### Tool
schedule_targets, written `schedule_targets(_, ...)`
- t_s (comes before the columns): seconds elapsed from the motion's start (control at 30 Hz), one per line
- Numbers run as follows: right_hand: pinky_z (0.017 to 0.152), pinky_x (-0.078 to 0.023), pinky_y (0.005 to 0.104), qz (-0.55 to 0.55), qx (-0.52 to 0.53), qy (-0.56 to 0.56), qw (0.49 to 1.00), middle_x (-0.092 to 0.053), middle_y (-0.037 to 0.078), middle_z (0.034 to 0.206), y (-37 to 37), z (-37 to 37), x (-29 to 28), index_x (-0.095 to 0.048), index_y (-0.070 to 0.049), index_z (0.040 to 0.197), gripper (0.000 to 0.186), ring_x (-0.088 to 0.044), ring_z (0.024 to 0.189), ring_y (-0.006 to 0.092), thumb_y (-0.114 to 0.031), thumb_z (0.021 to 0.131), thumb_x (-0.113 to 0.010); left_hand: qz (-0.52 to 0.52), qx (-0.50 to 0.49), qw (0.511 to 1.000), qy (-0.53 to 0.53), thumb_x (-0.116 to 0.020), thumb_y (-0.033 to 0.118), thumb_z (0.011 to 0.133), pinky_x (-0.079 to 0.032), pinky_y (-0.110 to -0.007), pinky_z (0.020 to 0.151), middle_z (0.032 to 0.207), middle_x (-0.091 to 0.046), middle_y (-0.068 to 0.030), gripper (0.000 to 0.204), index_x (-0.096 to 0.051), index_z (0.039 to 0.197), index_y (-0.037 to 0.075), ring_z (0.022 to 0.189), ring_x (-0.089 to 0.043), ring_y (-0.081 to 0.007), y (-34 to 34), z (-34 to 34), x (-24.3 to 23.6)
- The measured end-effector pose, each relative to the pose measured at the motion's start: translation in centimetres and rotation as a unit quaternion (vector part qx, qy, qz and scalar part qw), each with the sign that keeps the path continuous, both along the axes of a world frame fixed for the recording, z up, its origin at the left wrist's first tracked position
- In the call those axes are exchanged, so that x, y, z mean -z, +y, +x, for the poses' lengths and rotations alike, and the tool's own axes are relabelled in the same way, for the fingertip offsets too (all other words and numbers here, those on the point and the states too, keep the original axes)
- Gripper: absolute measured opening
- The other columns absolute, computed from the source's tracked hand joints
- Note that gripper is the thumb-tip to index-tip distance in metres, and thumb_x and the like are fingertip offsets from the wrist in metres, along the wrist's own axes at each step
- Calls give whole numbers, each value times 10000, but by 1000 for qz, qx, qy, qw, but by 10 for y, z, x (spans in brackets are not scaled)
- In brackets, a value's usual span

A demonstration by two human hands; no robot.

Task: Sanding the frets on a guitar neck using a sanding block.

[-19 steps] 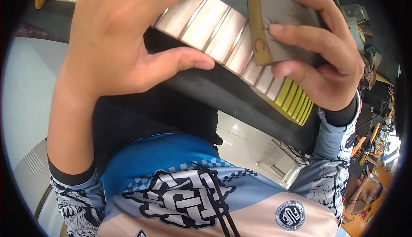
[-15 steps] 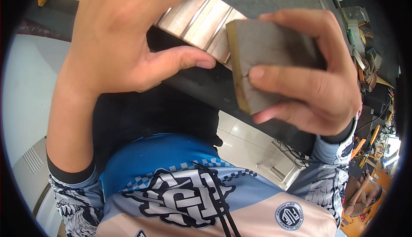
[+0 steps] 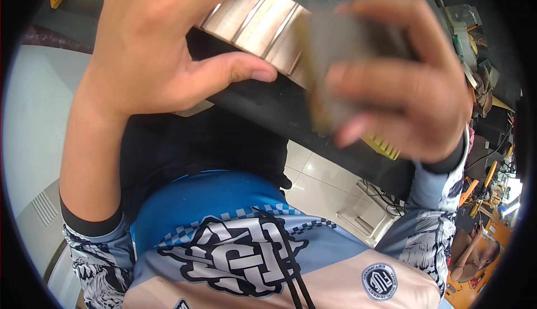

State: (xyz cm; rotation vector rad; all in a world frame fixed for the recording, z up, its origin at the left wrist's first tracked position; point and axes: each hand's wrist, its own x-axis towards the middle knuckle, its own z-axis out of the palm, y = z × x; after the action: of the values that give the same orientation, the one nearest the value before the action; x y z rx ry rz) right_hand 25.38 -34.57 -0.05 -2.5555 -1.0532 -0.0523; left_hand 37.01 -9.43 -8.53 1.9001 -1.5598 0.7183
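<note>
My left hand [image 3: 154, 46] grips the slatted row [image 3: 251, 22], my right hand [image 3: 411, 82] a grey block [image 3: 338, 46]. Pale slats [image 3: 284, 41] seem worked; yellow slats [image 3: 382, 146], perhaps not.

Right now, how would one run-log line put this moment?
left hand: over pale slatted strip | right hand: gripping grey block, blurred, hiding part of strip | yellow slats: partly hidden

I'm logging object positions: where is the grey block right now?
In the head view, upper right of centre: the grey block is in the right hand, hiding part of the slatted strip.
</note>
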Motion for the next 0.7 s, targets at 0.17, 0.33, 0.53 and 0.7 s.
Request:
schedule_targets(0.17, 909, -547, 422, -4, -28, -38, 999, -591, 308, 1267, 2, 0, 2, -767, -26, 1109, 542, -664, 1089, 417, -390, 723, -873, -9, 4, 1000, -7, -900, 511, 687, -480, -370, 735, 923, -708, -127, 682, -726, 1105, 1, 807, -684, -272, 1, 1, 2)
schedule_targets(0.33, 903, -546, 416, -40, 56, -77, 995, -603, 307, 1265, -15, 1, 5, -765, -22, 1108, 510, -662, 1106, 414, -377, 758, -872, -5, 16, 1000, -3, -897, 503, 697, -482, -373, 724, 914, -711, -130, 678, -730, 1112, -6, 798, -686, -268, 2, 3, 4)
schedule_targets(0.53, 894, -560, 445, -21, 78, -58, 995, -586, 318, 1253, -22, 8, 6, -773, -41, 1098, 517, -664, 1084, 430, -420, 757, -862, -5, 5, 1000, -7, -895, 518, 698, -477, -370, 717, 933, -722, -134, 694, -730, 1109, -16, 794, -691, -269, 4, 0, -2)
schedule_targets(0.7, 879, -557, 414, -5, -16, -28, 999, -585, 323, 1271, -12, 8, 1, -764, -15, 1107, 528, -667, 1076, 414, -414, 774, -857, 20, 6, 1000, 1, -894, 543, 690, -475, -362, 722, 935, -732, -132, 715, -733, 1101, -19, 795, -698, -264, 3, -1, -7)
